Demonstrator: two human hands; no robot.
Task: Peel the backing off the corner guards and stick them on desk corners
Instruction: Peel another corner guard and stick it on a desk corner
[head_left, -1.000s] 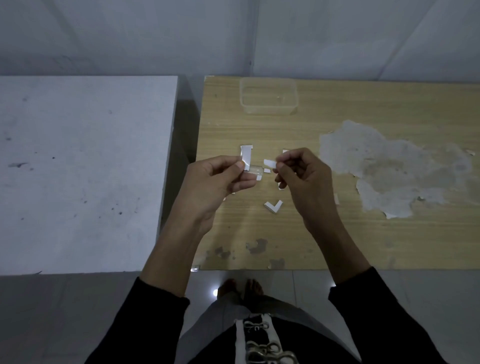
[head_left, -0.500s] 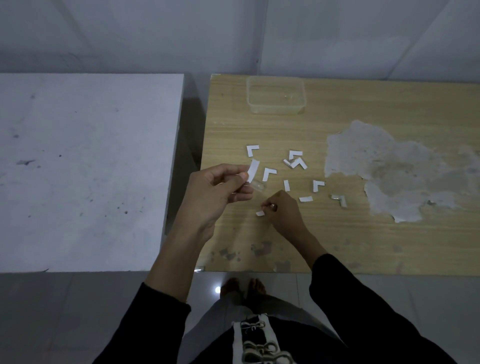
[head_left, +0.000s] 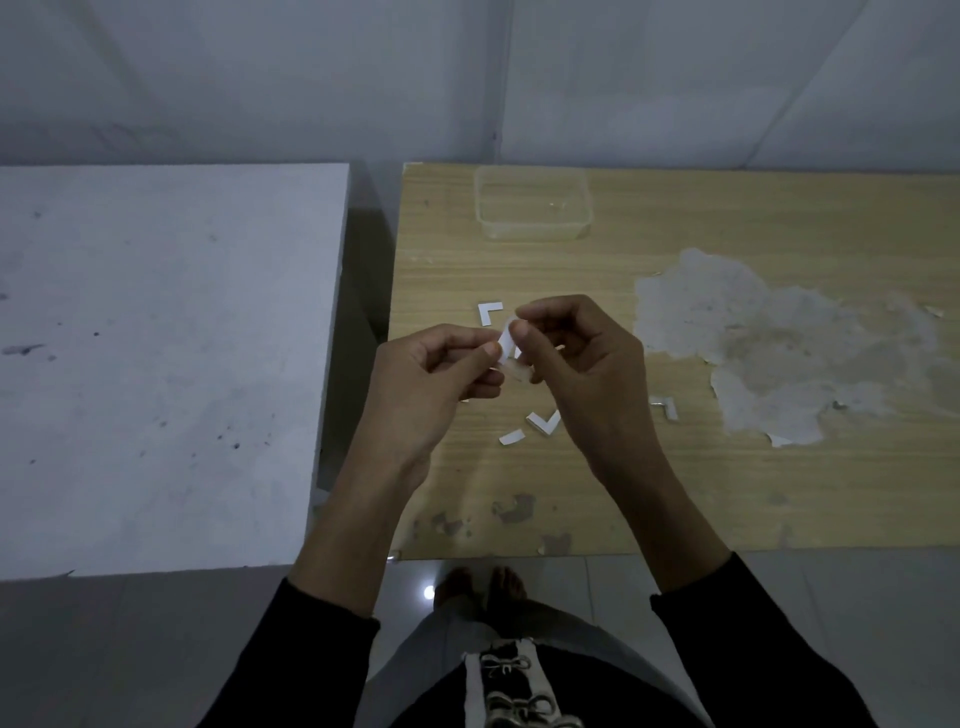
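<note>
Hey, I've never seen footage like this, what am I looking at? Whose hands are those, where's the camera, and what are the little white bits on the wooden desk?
There is no machine here. The single picture comes from a camera worn on a person's head, looking forward and down, so the two bare hands are the wearer's own. The left hand pinches a small clear corner guard above a wooden desk. The right hand pinches the white backing strip that sticks up from it. On the desk lie several small white L-shaped pieces; I cannot tell whether they are guards or peeled backing. A clear plastic tub sits near the far edge. To the left stands a separate pale table.
</note>
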